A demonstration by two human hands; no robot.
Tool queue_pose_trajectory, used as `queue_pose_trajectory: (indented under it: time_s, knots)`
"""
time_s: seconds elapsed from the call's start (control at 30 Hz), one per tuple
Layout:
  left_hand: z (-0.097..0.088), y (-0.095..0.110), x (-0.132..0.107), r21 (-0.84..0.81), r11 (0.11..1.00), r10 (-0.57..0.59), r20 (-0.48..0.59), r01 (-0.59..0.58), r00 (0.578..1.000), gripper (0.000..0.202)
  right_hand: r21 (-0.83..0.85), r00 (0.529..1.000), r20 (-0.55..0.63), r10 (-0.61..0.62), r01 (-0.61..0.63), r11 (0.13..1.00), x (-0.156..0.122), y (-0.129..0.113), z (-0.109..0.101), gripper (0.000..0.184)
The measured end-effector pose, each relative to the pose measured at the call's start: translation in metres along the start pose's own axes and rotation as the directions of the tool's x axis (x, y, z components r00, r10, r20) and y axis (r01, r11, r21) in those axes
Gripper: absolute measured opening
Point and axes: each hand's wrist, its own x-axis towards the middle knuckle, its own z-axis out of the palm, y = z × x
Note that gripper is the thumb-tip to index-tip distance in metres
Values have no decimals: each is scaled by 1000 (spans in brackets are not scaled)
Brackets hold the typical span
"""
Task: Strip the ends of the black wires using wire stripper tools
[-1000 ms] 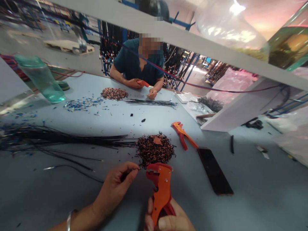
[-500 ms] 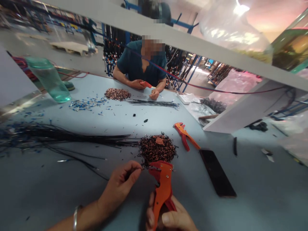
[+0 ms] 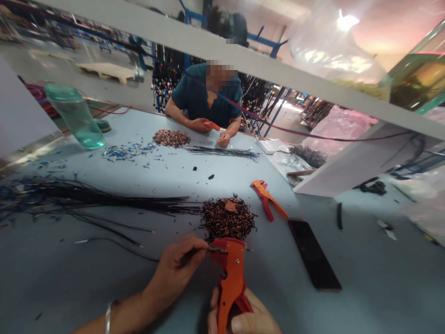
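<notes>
Landmark: the pile of stripped bits, a dark and copper-coloured heap near the middle of the tabletop.
Left hand: just in front of the pile, thumb and forefinger pinched together on the end of a thin black wire; a metal bangle sits on the wrist.
Right hand: in front of the pile at the lower frame edge, fingers wrapped round the handles of the orange wire stripper; how far the handles are squeezed, I cannot tell.
Wire: its tip meets the head of the stripper, just in front of the pile; the rest trails away to the left of the pile across the tabletop.
Step, as judged: feeding the wire end into the stripper head.
Technique: hold the wire straight and square to the head, pinch close to the tip so it does not buckle, squeeze in one even stroke, keep fingertips out of the head.
Risk: a slanted entry may nick strands or leave uneven insulation.
Stock: bundle of black wires lying left of the pile.
Spare: second orange stripper right of the pile, dark phone beyond it.
Beyond the pile: a co-worker seated at the far edge, own heap alongside.
</notes>
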Motion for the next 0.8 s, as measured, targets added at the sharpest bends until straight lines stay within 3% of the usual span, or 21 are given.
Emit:
queue_pose_trajectory:
  time_s: [0.17,0.57,0.8]
  knots:
    - [1,1,0,10,998,-57,12,57,998,20,3,1000,-3,-22,22,1000,0,2,-5,40]
    - [-2,1,-1,82,996,-40,95,32,995,26,21,1000,-18,9,-8,1000,-1,2,-7,38]
    - [0,-1,-9,210,968,131,47,-138,990,21,-22,999,-16,32,-32,999,-3,-3,0,38]
